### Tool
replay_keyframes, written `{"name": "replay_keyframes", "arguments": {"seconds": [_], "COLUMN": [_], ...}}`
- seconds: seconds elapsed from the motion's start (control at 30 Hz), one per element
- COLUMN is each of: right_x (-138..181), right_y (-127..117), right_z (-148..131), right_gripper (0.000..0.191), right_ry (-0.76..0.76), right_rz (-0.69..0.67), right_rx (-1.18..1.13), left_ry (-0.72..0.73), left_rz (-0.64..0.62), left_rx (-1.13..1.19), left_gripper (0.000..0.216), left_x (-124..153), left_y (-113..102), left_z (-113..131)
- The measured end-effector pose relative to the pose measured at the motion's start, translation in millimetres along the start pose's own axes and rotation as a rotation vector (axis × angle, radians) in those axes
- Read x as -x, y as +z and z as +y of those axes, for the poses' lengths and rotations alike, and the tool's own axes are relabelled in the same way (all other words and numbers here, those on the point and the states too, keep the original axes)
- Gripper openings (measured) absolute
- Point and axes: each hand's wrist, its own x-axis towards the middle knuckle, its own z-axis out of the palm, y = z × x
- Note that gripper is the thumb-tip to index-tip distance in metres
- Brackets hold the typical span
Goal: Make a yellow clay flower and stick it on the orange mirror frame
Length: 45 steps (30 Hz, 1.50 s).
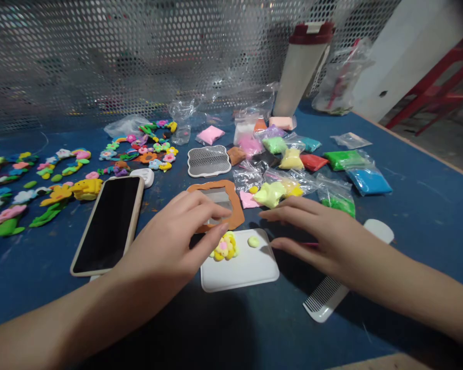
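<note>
My left hand [181, 231] reaches over the left side of a white board [239, 275], fingers loosely stretched, thumb apart, nothing visible in it. Beside its thumb a yellow clay flower with a pink centre [224, 246] lies on the board, partly covered. A small pale-yellow clay piece [253, 241] sits to the flower's right. My right hand [308, 226] hovers at the board's right edge, thumb and fingers spread. A bit of a thin pink stick [310, 244] shows under that palm; whether the hand touches it is unclear. Behind the board stands a brown clay-edged frame [237, 208], partly hidden by my left hand.
A phone [110, 223] lies left, near several colourful clay pieces [87, 189]. Bags of coloured clay [292, 159] cover the back middle, beside a white-rimmed mirror [209, 161]. A white comb [326, 298] lies under my right forearm. A tall tumbler [301, 72] stands behind.
</note>
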Motion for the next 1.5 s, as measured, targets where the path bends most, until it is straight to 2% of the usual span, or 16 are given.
{"name": "replay_keyframes", "arguments": {"seconds": [0.07, 0.2, 0.3, 0.4, 0.5, 0.67, 0.8, 0.93, 1.0, 1.13, 1.27, 1.37, 1.5], "right_x": [-2, -2, -1, -1, -3, -7, -14, -21, -24, -26, -31, -35, -35], "right_y": [9, 23, 28, 27, 20, 4, -4, -4, -2, -2, -4, 2, 22], "right_z": [-10, -20, -21, -23, -28, -41, -50, -56, -57, -58, -54, -50, -49], "right_gripper": [0.030, 0.017, 0.020, 0.021, 0.016, 0.008, 0.007, 0.006, 0.006, 0.005, 0.015, 0.012, 0.011], "right_ry": [-0.039, -0.044, -0.075, -0.091, -0.047, 0.078, 0.056, -0.046, -0.083, -0.128, 0.015, 0.072, -0.022], "right_rz": [0.003, 0.034, 0.072, 0.070, 0.039, -0.001, 0.037, 0.116, 0.152, 0.130, 0.104, 0.079, 0.016], "right_rx": [-0.002, 0.034, 0.014, -0.038, -0.107, -0.289, -0.411, -0.440, -0.432, -0.482, -0.645, -0.516, -0.234], "left_ry": [0.011, 0.025, 0.024, 0.030, 0.012, -0.051, -0.194, -0.429, -0.502, -0.526, -0.558, -0.587, -0.606], "left_rz": [0.009, 0.033, 0.050, 0.056, 0.035, -0.075, -0.142, -0.242, -0.290, -0.306, -0.265, -0.196, -0.092], "left_rx": [-0.003, -0.013, -0.004, 0.010, 0.044, 0.160, 0.355, 0.810, 0.993, 1.123, 1.146, 1.112, 1.079], "left_gripper": [0.016, 0.015, 0.015, 0.015, 0.015, 0.013, 0.013, 0.015, 0.017, 0.014, 0.016, 0.016, 0.013], "left_x": [1, 4, 7, 8, 9, 9, 8, 8, 9, 13, 18, 20, 17], "left_y": [-1, -1, -2, -3, -2, -1, -2, -4, -5, -4, -4, -8, -14], "left_z": [1, 2, 2, 3, 5, 8, 12, 13, 12, 6, 0, -5, -11]}}
